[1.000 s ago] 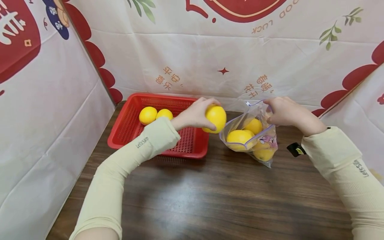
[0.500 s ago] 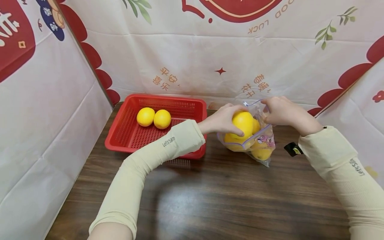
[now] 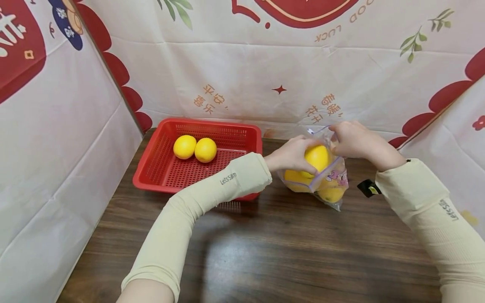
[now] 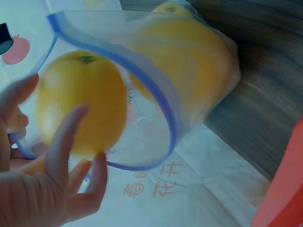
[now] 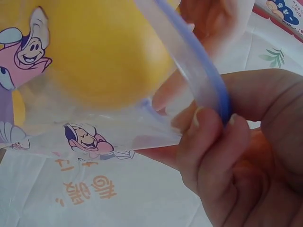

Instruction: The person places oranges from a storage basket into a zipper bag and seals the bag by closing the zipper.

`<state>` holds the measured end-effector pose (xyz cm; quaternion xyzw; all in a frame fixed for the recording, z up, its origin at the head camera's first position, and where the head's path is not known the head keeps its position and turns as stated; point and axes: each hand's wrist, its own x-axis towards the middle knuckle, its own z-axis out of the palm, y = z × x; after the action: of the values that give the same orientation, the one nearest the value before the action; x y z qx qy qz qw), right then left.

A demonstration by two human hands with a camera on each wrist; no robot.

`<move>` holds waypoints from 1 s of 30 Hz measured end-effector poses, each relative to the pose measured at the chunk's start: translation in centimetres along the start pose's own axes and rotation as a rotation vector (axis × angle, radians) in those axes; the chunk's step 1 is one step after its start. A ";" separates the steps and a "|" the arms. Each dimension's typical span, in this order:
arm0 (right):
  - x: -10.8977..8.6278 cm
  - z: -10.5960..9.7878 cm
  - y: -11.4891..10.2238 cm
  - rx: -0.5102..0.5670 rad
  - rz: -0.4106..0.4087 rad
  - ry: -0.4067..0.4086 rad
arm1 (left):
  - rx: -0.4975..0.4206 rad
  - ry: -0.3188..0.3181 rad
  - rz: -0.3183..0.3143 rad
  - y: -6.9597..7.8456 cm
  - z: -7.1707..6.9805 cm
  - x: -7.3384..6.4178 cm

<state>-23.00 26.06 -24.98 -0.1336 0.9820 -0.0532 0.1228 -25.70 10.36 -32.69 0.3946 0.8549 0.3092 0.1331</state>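
An orange (image 3: 317, 158) with a green stem mark is inside the mouth of a clear zip bag (image 3: 333, 179). My left hand (image 3: 289, 155) holds it, thumb and fingers about the fruit; the left wrist view shows the hand (image 4: 52, 184) at the bag's blue-edged opening. My right hand (image 3: 354, 141) pinches the bag's rim, seen close in the right wrist view at the blue zip strip (image 5: 208, 80). Several oranges lie lower in the bag, partly hidden by its printed cartoon film. Two more oranges (image 3: 195, 148) sit together in a red basket (image 3: 149, 168).
The basket stands left of the bag on a dark wooden table (image 3: 288, 248). A white printed cloth (image 3: 242, 75) forms the back wall, close behind basket and bag. A small black tag (image 3: 367, 188) hangs by the right cuff.
My left hand has carried the orange rightward from beside the basket into the bag's mouth. The right hand has stayed at the bag's rim. Basket and its two oranges have not moved.
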 end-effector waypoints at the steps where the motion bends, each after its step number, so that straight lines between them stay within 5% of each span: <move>1: 0.0 0.0 0.0 0.000 -0.001 0.001 | 0.005 0.009 -0.009 0.0 0.0 0.0; 16: 0.5 -0.1 0.9 0.008 0.027 0.007 | 0.053 0.019 -0.058 -0.4 -1.4 -0.9; 22: 0.4 -0.1 1.2 0.007 0.016 0.005 | 0.154 0.044 -0.116 -2.5 -3.8 -2.0; 30: 0.2 0.2 1.7 -0.016 0.016 0.022 | 0.135 0.129 -0.221 -6.7 -7.3 -4.4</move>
<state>-23.53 27.60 -25.40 -0.1263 0.9847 -0.0461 0.1112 -30.26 0.64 -31.31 0.2855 0.9189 0.2589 0.0843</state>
